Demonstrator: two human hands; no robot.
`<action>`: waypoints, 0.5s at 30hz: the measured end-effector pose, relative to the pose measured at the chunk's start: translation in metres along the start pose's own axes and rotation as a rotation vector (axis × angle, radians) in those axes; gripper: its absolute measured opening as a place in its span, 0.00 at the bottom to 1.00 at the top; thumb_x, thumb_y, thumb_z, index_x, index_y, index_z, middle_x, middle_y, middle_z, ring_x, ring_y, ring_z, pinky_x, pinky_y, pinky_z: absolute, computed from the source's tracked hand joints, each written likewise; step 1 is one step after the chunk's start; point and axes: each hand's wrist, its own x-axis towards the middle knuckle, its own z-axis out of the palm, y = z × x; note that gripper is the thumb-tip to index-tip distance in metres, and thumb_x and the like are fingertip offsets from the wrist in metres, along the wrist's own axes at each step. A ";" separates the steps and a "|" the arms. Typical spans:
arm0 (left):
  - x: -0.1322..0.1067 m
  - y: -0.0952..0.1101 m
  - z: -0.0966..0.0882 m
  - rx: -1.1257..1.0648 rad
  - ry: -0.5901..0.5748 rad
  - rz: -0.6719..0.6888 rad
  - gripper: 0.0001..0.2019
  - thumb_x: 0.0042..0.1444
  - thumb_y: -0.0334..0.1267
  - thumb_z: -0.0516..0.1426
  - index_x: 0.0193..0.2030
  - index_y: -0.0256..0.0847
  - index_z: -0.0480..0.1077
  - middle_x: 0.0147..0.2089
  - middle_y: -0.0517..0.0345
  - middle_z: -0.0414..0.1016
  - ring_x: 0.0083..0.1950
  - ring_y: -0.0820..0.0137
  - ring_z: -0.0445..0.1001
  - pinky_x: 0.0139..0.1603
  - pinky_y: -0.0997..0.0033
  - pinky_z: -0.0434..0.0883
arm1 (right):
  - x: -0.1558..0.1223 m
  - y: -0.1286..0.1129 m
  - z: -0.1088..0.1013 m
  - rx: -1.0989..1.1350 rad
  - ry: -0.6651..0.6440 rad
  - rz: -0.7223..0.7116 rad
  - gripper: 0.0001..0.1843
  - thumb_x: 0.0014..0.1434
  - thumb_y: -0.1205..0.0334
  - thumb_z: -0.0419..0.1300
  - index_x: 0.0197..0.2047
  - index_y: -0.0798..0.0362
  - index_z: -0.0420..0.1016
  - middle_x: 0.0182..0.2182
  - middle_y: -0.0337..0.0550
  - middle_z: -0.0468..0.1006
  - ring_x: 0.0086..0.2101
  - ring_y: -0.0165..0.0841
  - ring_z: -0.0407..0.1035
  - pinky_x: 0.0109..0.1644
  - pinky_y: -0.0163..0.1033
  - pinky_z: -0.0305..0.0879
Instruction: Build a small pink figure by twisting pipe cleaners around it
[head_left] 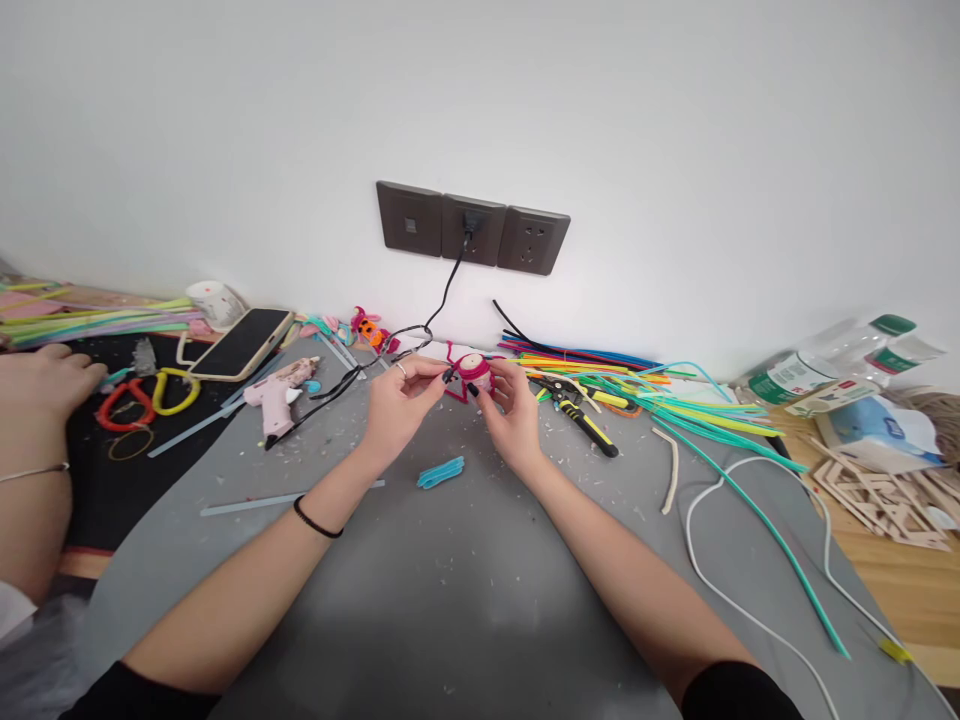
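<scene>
Both my hands meet over the grey mat (420,580), near the wall. My right hand (514,410) is closed round a small craft figure (474,372) wound from magenta pipe cleaner with a pale pink face. My left hand (397,400) pinches the figure's left side, where a small dark piece sticks out. A short turquoise pipe cleaner piece (441,472) lies on the mat just below my hands. I wear a ring on the left hand and a black band on the left wrist.
A pink glue gun (281,395) lies left, its cord running to the wall socket (471,228). A phone (240,343), scissors (150,398) and another person's hand (45,375) are far left. Pliers (581,412), a pile of pipe cleaners (637,385), bottles and wooden parts are right.
</scene>
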 end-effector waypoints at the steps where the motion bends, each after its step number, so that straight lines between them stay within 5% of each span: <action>1: 0.000 0.000 0.000 -0.004 0.004 0.020 0.08 0.57 0.41 0.63 0.38 0.39 0.78 0.43 0.50 0.83 0.45 0.66 0.81 0.48 0.64 0.80 | 0.000 0.000 0.000 -0.002 0.001 0.000 0.17 0.64 0.58 0.62 0.55 0.47 0.70 0.52 0.49 0.78 0.47 0.36 0.76 0.49 0.40 0.76; 7: -0.002 0.005 0.001 0.067 -0.024 0.180 0.08 0.58 0.35 0.62 0.43 0.41 0.81 0.47 0.51 0.82 0.49 0.66 0.81 0.51 0.65 0.80 | 0.001 0.003 0.000 0.016 0.012 0.002 0.17 0.64 0.58 0.61 0.56 0.47 0.69 0.52 0.48 0.77 0.47 0.35 0.75 0.48 0.39 0.76; 15: -0.002 0.011 -0.004 0.291 0.023 0.267 0.09 0.64 0.37 0.58 0.42 0.43 0.82 0.41 0.54 0.85 0.42 0.67 0.82 0.45 0.66 0.79 | 0.000 0.002 -0.001 0.010 0.007 -0.014 0.17 0.65 0.58 0.61 0.56 0.47 0.69 0.52 0.49 0.77 0.48 0.35 0.75 0.49 0.40 0.76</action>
